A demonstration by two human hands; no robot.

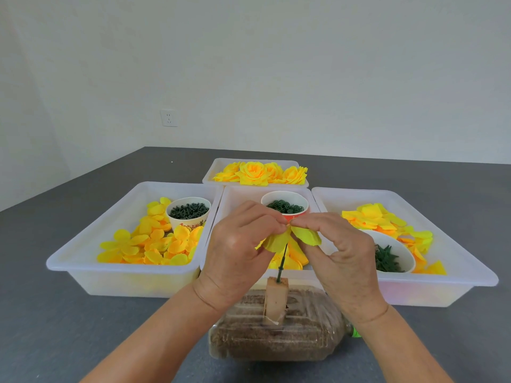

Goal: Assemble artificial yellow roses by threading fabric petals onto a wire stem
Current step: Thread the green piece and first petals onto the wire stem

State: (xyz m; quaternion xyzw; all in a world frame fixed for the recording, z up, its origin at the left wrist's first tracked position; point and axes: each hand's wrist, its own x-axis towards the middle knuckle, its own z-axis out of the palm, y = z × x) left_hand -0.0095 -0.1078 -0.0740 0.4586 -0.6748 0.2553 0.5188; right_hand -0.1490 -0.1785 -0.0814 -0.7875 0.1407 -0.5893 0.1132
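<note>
A plain pale wall [276, 64] fills the upper half of the view, evenly and softly lit, with a second wall meeting it in a corner at the far left. A white electrical socket [169, 118] sits low on the wall. Below it stretches a dark grey matte tabletop [55, 327], its far edge running against the wall.

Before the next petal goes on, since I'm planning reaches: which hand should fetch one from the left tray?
Probably the left hand: it is nearer the left tray of petals, while the right hand could keep pinching the petal piece on the stem.
</note>
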